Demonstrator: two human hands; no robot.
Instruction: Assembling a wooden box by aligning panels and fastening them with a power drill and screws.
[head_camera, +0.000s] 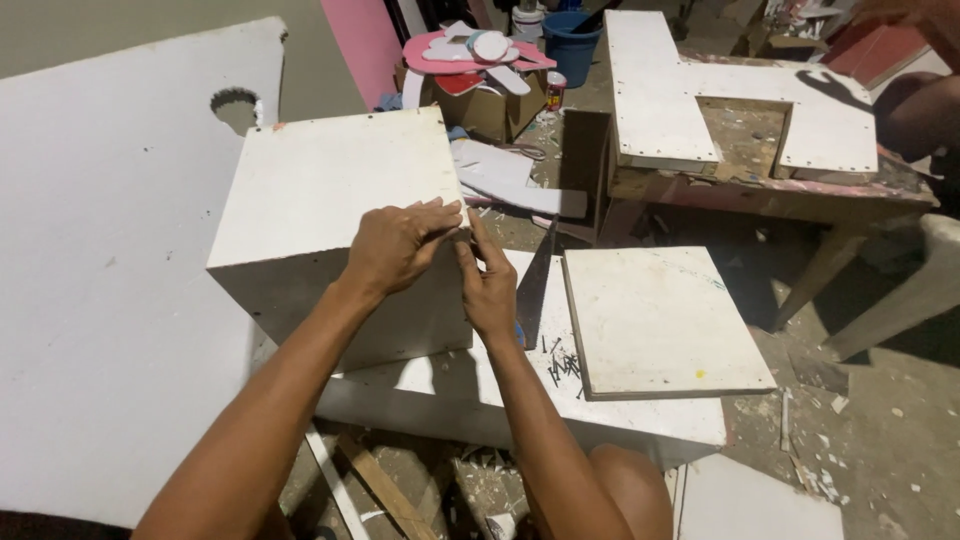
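Hands pinching one white box's (330, 215) corner, left hand (395, 245) on top, right hand (488, 285) beside, one square board (660, 320) nearby.

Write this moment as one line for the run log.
left hand: on white box top corner | right hand: pinching same corner edge | square board: flat beside | nails: loose

The hands meet at the white box's (330, 190) near right corner, and whatever the right hand (490, 285) pinches there is too small to tell. The left hand (395, 245) covers that corner's top edge. At 9 o'clock, the large white board with a round notch (100, 270) runs off the frame. At 1 o'clock, another person's limb (915, 110) is cut off. Small dark bits (562, 365) by the square white panel (660, 320) are unclear.
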